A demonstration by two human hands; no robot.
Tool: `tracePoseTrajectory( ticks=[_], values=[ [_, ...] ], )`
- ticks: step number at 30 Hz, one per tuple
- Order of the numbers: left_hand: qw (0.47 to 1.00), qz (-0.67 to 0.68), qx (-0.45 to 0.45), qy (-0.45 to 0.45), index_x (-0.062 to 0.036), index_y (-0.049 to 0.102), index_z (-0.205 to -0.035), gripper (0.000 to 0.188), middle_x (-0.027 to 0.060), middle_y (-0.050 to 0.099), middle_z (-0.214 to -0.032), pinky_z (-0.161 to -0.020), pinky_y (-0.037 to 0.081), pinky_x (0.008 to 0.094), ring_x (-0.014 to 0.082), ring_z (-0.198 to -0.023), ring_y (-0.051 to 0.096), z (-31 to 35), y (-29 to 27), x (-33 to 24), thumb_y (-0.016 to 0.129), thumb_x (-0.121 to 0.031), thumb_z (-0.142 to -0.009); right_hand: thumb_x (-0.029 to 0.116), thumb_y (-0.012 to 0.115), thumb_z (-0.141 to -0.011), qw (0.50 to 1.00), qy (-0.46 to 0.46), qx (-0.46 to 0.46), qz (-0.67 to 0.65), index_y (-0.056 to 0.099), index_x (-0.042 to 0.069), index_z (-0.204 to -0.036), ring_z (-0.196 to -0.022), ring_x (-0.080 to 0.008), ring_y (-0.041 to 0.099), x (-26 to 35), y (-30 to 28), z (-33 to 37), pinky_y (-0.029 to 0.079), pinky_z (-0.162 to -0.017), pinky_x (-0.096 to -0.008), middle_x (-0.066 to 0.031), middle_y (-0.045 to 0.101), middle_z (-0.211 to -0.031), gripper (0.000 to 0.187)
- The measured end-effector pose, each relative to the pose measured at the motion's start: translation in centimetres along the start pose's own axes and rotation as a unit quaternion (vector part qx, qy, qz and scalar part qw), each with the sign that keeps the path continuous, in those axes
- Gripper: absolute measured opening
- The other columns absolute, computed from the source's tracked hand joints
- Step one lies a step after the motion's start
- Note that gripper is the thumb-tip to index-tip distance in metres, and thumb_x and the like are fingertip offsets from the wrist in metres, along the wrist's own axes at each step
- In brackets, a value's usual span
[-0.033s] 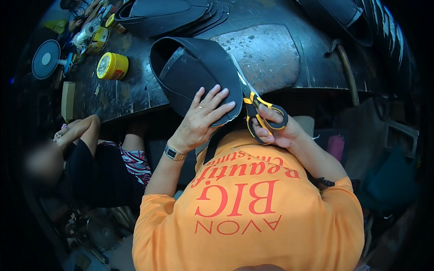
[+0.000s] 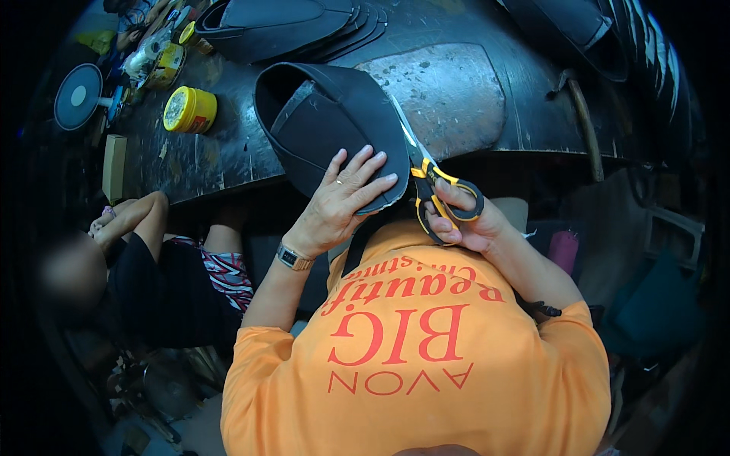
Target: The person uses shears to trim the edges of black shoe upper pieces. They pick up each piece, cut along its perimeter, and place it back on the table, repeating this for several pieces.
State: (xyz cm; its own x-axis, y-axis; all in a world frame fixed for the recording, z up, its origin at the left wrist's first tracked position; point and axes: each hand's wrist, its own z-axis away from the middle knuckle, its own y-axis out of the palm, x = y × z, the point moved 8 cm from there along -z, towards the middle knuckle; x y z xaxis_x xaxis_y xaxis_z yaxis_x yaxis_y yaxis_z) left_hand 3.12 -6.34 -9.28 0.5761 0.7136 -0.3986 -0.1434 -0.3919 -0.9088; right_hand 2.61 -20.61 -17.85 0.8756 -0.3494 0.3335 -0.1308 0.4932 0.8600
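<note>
A black shoe upper (image 2: 328, 114) extends over the table's near edge, its opening toward the far left. My left hand (image 2: 344, 182) holds its near end, with the fingers spread across the top and the thumb hidden. My right hand (image 2: 465, 216) grips a pair of scissors (image 2: 426, 161) by the yellow-and-black handles. The blades point away from me along the upper's right edge; whether they touch it is hard to tell.
A dark table (image 2: 228, 156) bears a worn grey slab (image 2: 437, 95), a stack of black uppers (image 2: 277, 26), a yellow tub (image 2: 190, 110) and a hammer-like tool (image 2: 584, 125). More black uppers (image 2: 566, 30) lie far right. Another person (image 2: 179, 281) sits at my left.
</note>
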Motion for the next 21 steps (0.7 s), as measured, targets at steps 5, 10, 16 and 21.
tracePoseTrajectory(
  ticks=[5,10,16,21],
  values=[
    [0.996,0.052,0.070,0.028,-0.0121,0.056,-0.130,0.065,0.0160,0.044,-0.144,-0.114,0.023,0.0515,0.0324,-0.139,0.034,-0.2,-1.6,-0.7,0.074,-0.045,-0.077,0.043,0.071,-0.086,0.998,0.024,-0.035,0.044,0.055,0.007,-0.086,-0.044,-0.0100,0.049,-0.4,-0.9,0.4,0.038,-0.043,-0.0217,-0.0043,0.055,-0.060,0.039],
    [0.949,-0.040,-0.301,-0.086,-0.0025,0.068,-0.105,0.047,0.0172,0.064,-0.110,-0.088,0.050,0.0385,0.0312,-0.101,0.063,-1.3,-12.7,5.4,0.079,-0.038,-0.075,0.040,0.072,-0.085,0.996,0.020,-0.036,0.077,0.054,0.007,-0.085,-0.044,-0.0101,0.050,0.0,-0.6,0.3,0.038,-0.043,-0.0215,-0.0043,0.056,-0.060,0.038],
    [0.913,0.142,0.024,-0.383,0.0052,0.068,-0.097,0.050,0.0081,0.065,-0.072,-0.068,0.053,0.0289,0.0167,-0.071,0.066,-4.9,-8.6,13.0,0.075,-0.042,-0.081,0.027,0.074,-0.085,0.981,-0.036,-0.084,0.169,0.052,0.007,-0.084,-0.042,-0.0082,0.049,1.3,0.0,0.5,0.038,-0.041,-0.0191,-0.0030,0.055,-0.060,0.031],
    [0.899,0.315,-0.093,-0.290,0.0014,0.068,-0.099,0.038,0.0063,0.069,-0.085,-0.076,0.053,0.0258,0.0140,-0.080,0.066,-4.0,-9.6,11.0,0.080,-0.028,-0.078,0.025,0.080,-0.079,0.921,-0.086,-0.161,0.343,0.050,0.008,-0.083,-0.049,-0.0040,0.046,2.5,0.0,1.7,0.038,-0.046,-0.0186,0.0012,0.051,-0.062,0.035]
  ],
)
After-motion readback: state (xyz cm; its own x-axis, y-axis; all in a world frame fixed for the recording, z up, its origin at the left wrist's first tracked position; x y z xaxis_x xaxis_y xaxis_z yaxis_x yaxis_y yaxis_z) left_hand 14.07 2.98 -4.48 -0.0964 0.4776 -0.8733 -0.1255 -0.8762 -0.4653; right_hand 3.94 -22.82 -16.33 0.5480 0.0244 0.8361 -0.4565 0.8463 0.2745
